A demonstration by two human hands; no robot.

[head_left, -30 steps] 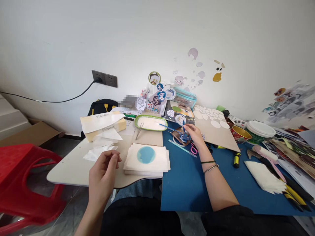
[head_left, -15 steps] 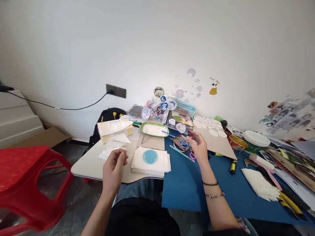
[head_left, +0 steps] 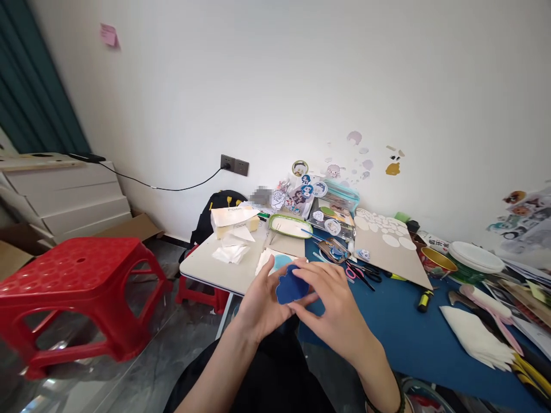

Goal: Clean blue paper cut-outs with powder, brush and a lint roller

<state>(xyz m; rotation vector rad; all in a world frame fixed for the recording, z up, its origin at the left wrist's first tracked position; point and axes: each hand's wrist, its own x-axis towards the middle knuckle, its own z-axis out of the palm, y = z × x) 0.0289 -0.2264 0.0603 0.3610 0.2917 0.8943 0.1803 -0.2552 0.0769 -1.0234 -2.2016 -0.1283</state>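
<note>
A dark blue cut-out piece with a wavy edge (head_left: pixel 293 285) is held up in front of me, above the table's front edge. My left hand (head_left: pixel 263 301) is cupped beneath it, thumb raised at its left side. From the right, my right hand (head_left: pixel 336 298) has its fingers closed around the piece's right edge, covering part of it. Behind the hands lies a stack of white cloths (head_left: pixel 264 263) with a light blue round patch (head_left: pixel 282 261), partly hidden. A brown tray of small blue pieces (head_left: pixel 333 250) sits farther back, beside pink-handled scissors (head_left: pixel 355 272).
A green-rimmed dish (head_left: pixel 290 225) holds tweezers and a thin blue stick. Tissue packs (head_left: pixel 235 218) stand at the left of the white table. Folded white cloths (head_left: pixel 473 335), a pink brush (head_left: pixel 486 304) and a lidded tub (head_left: pixel 476 258) are rightward. A red stool (head_left: pixel 81 269) stands left.
My hands have come together, and the blue cut-out piece is now held between them. The right hand moved away from the tray area. The view has turned left.
</note>
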